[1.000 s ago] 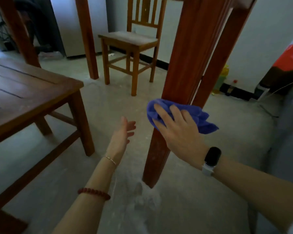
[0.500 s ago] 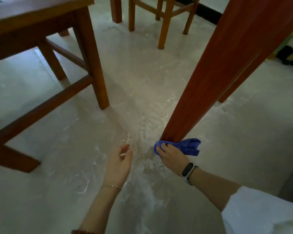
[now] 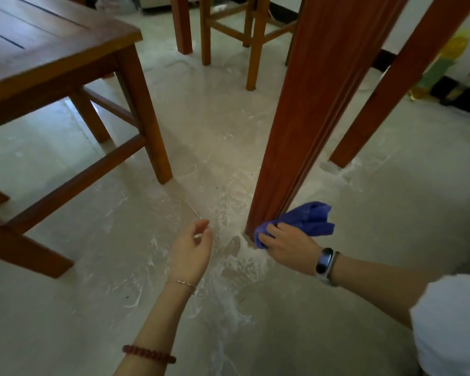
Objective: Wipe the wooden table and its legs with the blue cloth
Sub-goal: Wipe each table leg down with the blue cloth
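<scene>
A thick reddish-brown table leg [image 3: 310, 118] runs from the top of the view down to the floor at centre right. My right hand [image 3: 288, 246] presses the bunched blue cloth [image 3: 307, 221] against the foot of that leg, right at the floor. My left hand [image 3: 192, 251] hovers over the floor to the left of the leg, fingers loosely curled and holding nothing. A second leg of the same table [image 3: 396, 85] slants down further right. The table top is out of view.
A low wooden bench or stool [image 3: 55, 52] with crossbars fills the upper left. A wooden chair's legs [image 3: 251, 44] stand behind, beside another table leg [image 3: 182, 25]. The pale floor [image 3: 228, 280] has white scuff marks. Yellow and dark items [image 3: 445, 66] sit by the far right wall.
My right hand slid the cloth from mid-height down the leg to its foot, and has stayed there. The view tilted down to the floor, then lifted slightly. My left hand lowered alongside.
</scene>
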A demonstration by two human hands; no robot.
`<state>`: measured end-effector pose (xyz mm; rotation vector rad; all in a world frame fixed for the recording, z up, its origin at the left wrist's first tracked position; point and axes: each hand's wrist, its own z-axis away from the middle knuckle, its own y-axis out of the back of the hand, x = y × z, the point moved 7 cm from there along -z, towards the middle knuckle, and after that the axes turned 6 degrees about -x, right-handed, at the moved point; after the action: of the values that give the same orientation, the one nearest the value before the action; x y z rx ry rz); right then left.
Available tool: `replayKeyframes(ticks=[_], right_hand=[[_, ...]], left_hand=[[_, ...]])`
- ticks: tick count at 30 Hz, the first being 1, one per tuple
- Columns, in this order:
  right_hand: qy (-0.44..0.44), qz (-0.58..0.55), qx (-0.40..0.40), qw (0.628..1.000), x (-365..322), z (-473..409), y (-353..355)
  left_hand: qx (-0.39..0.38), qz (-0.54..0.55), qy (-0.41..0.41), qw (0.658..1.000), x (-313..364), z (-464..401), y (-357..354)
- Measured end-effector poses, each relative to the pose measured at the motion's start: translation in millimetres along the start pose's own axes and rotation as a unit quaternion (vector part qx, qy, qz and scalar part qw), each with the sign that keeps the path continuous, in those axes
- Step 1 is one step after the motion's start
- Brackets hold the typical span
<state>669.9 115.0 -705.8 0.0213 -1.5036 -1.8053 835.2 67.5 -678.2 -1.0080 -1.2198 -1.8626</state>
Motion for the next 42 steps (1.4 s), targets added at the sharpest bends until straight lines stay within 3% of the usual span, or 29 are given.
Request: replayKeyframes(ticks=[4, 6, 9, 12, 17, 19, 21, 25, 28, 30, 32, 35, 37, 39, 42], right_hand=[[-0.082, -0.168, -0.081, 0.979, 23.2, 34.9, -37.3], [-0.155, -0.295, -0.032, 0.942, 38.4, 52.5, -42.8], [-0.216, -0.460, 0.068, 0.859, 52.8, 63.8, -40.7], [-0.257, -0.653, 0.179, 0.689, 70.1, 76.8, -17.5], [-0.226, -0.868, 0.207, 0.392, 65.2, 81.6, -0.1], [-0.223, -0.895, 0.224, 0.315, 60.5, 81.1, 2.5], [-0.235, -0.897, 0.215, 0.306, 54.1, 81.9, 1.1], [-0.302, -0.846, 0.156, 0.412, 52.7, 94.8, -13.5], [-0.316, -0.847, 0.143, 0.404, 63.9, 110.5, -21.0], [-0.293, -0.851, 0.123, 0.418, 70.6, 117.1, -14.3], [-0.276, -0.869, 0.122, 0.392, 75.7, 119.8, -7.4], [-0.269, -0.909, 0.136, 0.286, 79.7, 116.7, 0.3], [-0.268, -0.923, 0.131, 0.242, 79.2, 111.7, 7.4], [-0.251, -0.929, 0.114, 0.246, 77.3, 105.1, 17.5], [-0.226, -0.920, 0.114, 0.298, 74.7, 96.0, 31.9]], left_hand=[[0.003, -0.021, -0.047, 0.999, 22.8, 5.6, -4.2], [0.000, -0.031, -0.051, 0.998, 27.4, 7.4, -13.8], [-0.029, -0.023, -0.045, 0.998, 30.5, 10.4, -29.5], [-0.086, 0.033, -0.035, 0.995, 37.5, 10.7, -43.6], [-0.232, 0.148, 0.044, 0.960, 48.8, 28.3, -77.3], [-0.267, 0.209, 0.068, 0.938, 48.6, 39.5, -91.6], [-0.268, 0.207, 0.086, 0.937, 41.6, 44.8, -99.6], [-0.192, 0.076, 0.068, 0.976, 28.5, 34.3, -88.7], [-0.147, 0.008, 0.022, 0.989, 32.5, 30.0, -75.4], [-0.135, -0.044, -0.025, 0.989, 39.5, 29.4, -71.5], [-0.128, -0.050, -0.051, 0.989, 44.7, 28.5, -71.1], [-0.123, -0.025, -0.070, 0.990, 51.7, 29.4, -71.4], [-0.165, 0.027, -0.092, 0.982, 60.4, 35.6, -78.0], [-0.214, 0.090, -0.097, 0.968, 68.1, 41.0, -87.0], [-0.283, 0.193, -0.046, 0.939, 65.8, 45.4, -100.4]])
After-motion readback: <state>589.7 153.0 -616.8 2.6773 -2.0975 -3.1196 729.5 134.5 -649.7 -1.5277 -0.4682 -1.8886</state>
